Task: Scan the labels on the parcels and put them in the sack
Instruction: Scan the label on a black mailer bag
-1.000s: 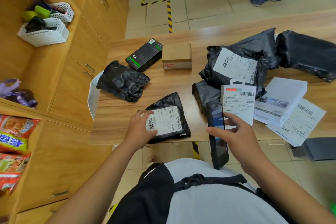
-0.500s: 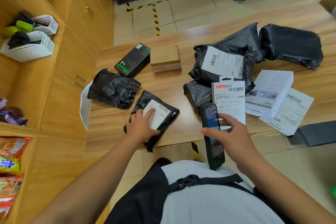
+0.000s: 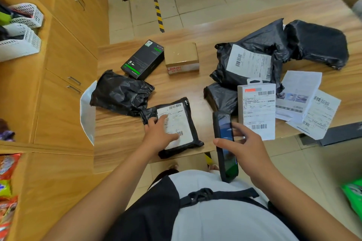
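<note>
Parcel positioned for label scan at the near edge of the bench.

The left hand (image 3: pixel 159 136) rests flat, fingers spread, on the white label of a small black poly-bag parcel (image 3: pixel 176 126) lying at the near edge of the bench (image 3: pixel 121 135); it presses down and does not enclose the parcel. The right hand (image 3: pixel 247 151) has its grip closed around a handheld scanner (image 3: pixel 225 146), held just right of the parcel. Handling judgement: the parcel appears light, soft and flat, with a slick film surface liable to slip. Take hold at a side edge, thumb above and fingers beneath, keeping the barcodes uncovered. A white sack (image 3: pixel 87 111) appears to hang at the bench's left end.
</note>
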